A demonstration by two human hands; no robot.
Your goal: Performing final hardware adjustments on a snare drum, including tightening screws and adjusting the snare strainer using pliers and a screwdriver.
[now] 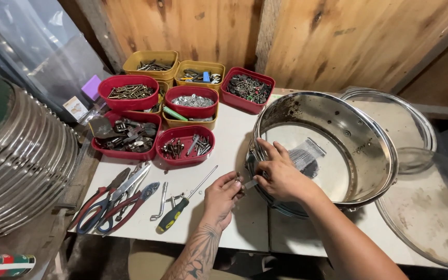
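Roughly, by label:
Drum shell: chrome snare shell (333, 135) lies on the white table (224, 150), open end up, axis vertical.
Right hand (282, 176): on the shell's near rim, fingers curled over the edge, pinching a small metal part (250, 183).
Left hand (223, 196): fingers closed on small hardware just beside the rim.
Trays: five red (129, 85), three yellow (152, 58); screws, washers, mixed fittings.
Tools: screwdriver (182, 205), handle nearest, shaft pointing away-right; pliers (112, 199) alongside, count unclear.
Stacked hoops (24, 166): far left.
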